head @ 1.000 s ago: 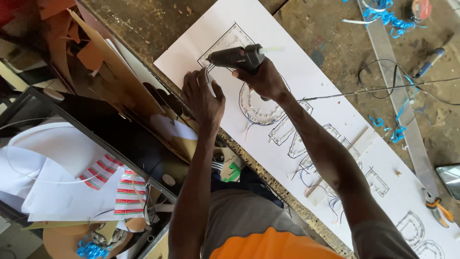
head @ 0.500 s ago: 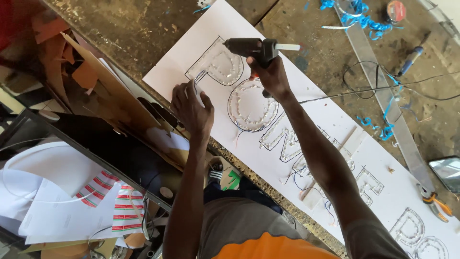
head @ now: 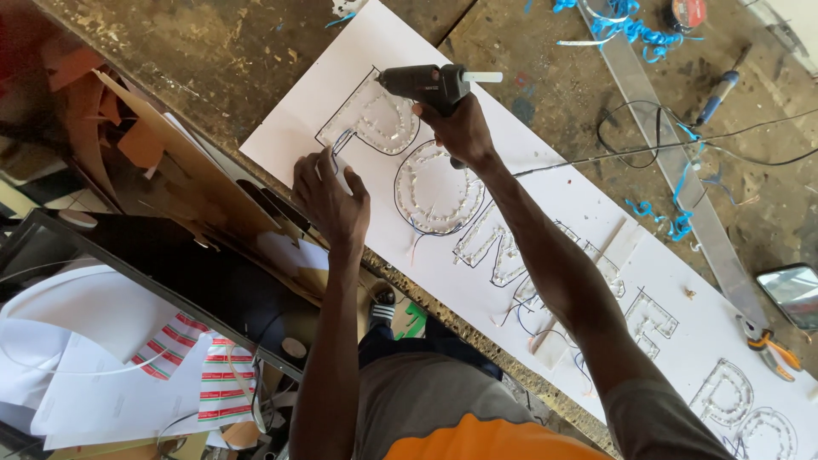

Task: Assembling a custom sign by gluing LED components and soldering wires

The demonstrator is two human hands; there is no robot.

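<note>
While right hand (head: 456, 128) grips glue gun (head: 423, 83), white board (head: 545, 221) flat.

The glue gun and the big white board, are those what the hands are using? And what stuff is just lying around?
In use:
right hand gripping the glue gun
left hand pressing on the white board

Lying about:
pliers
blue curly scraps
clear strip
small mirror
cardboard pieces

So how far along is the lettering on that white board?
The outlined letters nearest the hands already look filled with small clear beads. In hand: the right hand holds a glue gun over the first letter, while the left hand presses the white board. The letters at the far end look only partly filled.
</note>
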